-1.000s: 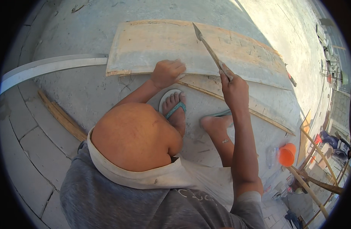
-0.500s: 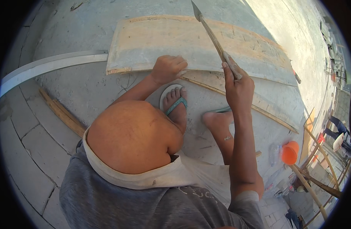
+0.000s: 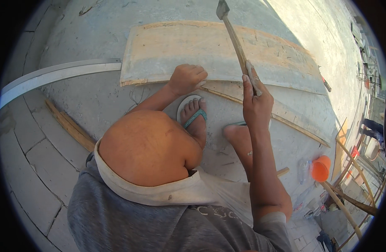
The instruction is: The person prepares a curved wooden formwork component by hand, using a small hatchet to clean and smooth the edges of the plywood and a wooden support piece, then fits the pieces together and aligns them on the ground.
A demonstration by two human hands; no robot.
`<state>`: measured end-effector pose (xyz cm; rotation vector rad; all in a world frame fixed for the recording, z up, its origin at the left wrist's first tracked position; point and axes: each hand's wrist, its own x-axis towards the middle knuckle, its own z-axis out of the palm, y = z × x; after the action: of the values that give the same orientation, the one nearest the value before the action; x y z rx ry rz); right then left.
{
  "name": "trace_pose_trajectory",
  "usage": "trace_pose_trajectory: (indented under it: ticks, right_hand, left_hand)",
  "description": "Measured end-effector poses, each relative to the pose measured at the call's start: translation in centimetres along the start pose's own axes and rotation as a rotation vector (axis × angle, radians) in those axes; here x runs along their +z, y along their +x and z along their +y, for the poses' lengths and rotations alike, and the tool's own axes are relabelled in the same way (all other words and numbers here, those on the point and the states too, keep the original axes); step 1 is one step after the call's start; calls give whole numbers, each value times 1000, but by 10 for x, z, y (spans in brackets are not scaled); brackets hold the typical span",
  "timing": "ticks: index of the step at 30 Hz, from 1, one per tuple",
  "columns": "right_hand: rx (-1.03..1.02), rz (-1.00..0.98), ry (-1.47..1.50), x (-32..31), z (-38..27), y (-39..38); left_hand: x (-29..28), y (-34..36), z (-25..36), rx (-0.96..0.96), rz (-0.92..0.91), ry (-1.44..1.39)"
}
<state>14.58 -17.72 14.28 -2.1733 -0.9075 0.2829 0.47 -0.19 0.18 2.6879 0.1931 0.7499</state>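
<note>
My left hand [image 3: 186, 79] is closed at the near edge of a long pale board [image 3: 214, 50] with orange-stained, scuffed surface; what its fingers grip is hidden. My right hand [image 3: 257, 98] grips a long, dusty handled tool [image 3: 234, 34], thumb along the handle, its flat metal head raised over the board's far edge. A thinner sheet with a wooden strip [image 3: 298, 129] lies partly under the board, nearer me. My left foot [image 3: 195, 111] in a teal-strapped flip-flop stands just below my left hand, and my other foot [image 3: 236, 135] is beside my right forearm.
A pale metal bar [image 3: 63, 72] reaches the board's left end. Loose timber [image 3: 69, 124] lies at left on concrete. At right are an orange bucket [image 3: 320, 168], a plastic bottle [image 3: 303, 172], leaning poles [image 3: 344, 201] and, at the rim, someone's dark-clad legs [image 3: 371, 130].
The tool rose in my right hand, and its head has since tilted and turned. My left hand stays at the board's edge. The other person at right has shifted.
</note>
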Motion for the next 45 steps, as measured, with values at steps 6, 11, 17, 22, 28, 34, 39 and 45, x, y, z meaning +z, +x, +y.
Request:
trace_pose_trajectory:
  ticks: [6, 11, 17, 22, 28, 34, 39, 45]
  right_hand:
    - [310, -280, -143, 2, 33, 12]
    - [256, 22, 296, -6, 3, -4]
    - [247, 228, 772, 21, 61, -43]
    - [626, 217, 550, 71, 104, -88]
    - [572, 160, 193, 69, 109, -70]
    - [151, 446, -127, 73, 94, -30]
    - [330, 42, 399, 118, 38, 112]
    - [532, 266, 753, 201, 35, 195]
  left_hand:
    - [2, 1, -1, 30, -74, 69]
    - [-28, 22, -2, 11, -21, 41]
    - [-83, 124, -47, -139, 212, 133]
    - [-93, 190, -99, -311, 25, 378]
    - [-117, 212, -119, -366, -158, 402]
    - [-125, 229, -114, -350, -160, 473]
    - [-102, 199, -98, -275, 6, 553]
    - [-80, 193, -76, -126, 129, 536]
